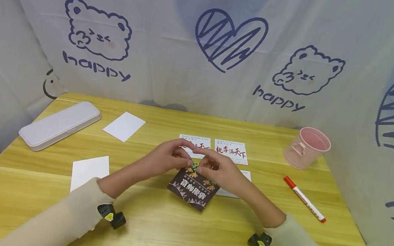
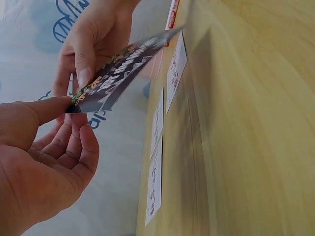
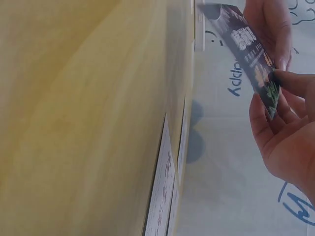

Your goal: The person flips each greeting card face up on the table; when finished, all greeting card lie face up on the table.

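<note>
A dark card [image 1: 193, 191] with white characters and orange and green leaves is held tilted above the table. My left hand [image 1: 168, 156] pinches one corner between thumb and fingers; in the left wrist view its other fingers curl loosely below the card [image 2: 115, 78]. My right hand [image 1: 226, 172] grips the neighbouring edge, its thumb on the printed face, as the right wrist view also shows with the card [image 3: 253, 54]. Behind the hands lie white cards with red characters, one at back left [image 1: 202, 143], one at back right [image 1: 231, 152], and a third card [image 1: 225, 192] partly hidden by the right hand.
Two blank white cards lie on the left, a far card [image 1: 124, 126] and a nearer card [image 1: 87, 171] by the left sleeve. A white case [image 1: 61, 124] sits at back left. On the right are a pink cup [image 1: 302, 154] and a red-and-white marker [image 1: 305, 200]. Printed fabric [image 1: 161, 83] hangs behind.
</note>
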### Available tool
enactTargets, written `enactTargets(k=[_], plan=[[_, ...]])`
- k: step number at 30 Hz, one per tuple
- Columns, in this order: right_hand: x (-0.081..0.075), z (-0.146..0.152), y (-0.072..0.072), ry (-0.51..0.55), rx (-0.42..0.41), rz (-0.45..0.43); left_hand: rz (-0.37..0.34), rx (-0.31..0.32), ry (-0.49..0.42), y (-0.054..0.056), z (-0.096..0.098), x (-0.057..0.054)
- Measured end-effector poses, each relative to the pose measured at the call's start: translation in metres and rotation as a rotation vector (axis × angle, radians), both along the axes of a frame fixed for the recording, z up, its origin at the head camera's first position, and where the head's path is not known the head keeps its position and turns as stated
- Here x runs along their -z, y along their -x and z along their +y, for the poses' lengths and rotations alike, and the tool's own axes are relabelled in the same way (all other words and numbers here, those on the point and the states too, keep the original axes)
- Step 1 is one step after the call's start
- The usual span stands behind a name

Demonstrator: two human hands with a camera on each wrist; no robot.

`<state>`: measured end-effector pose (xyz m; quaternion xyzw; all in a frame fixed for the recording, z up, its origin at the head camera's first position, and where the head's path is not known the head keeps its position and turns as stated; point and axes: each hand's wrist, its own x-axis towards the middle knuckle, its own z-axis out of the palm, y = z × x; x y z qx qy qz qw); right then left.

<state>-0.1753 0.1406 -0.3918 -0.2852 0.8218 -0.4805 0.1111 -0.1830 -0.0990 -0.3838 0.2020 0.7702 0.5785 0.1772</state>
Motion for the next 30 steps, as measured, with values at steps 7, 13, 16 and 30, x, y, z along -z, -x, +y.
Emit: enactTargets(k=[7, 13, 16, 30], plan=[[-0.002, 0.011, -0.001, 0.1, 0.115, -0.027, -0.009, -0.061, -0.055, -0.009, -0.006, 0.004], [-0.001, 0.021, 0.003, 0.382, 0.274, -0.144, -0.058, -0.095, -0.094, -0.016, -0.012, 0.009], [0.001, 0.02, 0.004, 0.487, 0.314, -0.196, -0.058, -0.117, -0.117, -0.016, -0.012, 0.011], [0.008, 0.025, 0.007, 0.302, 0.256, -0.174, 0.036, -0.187, -0.084, -0.004, -0.019, 0.009]])
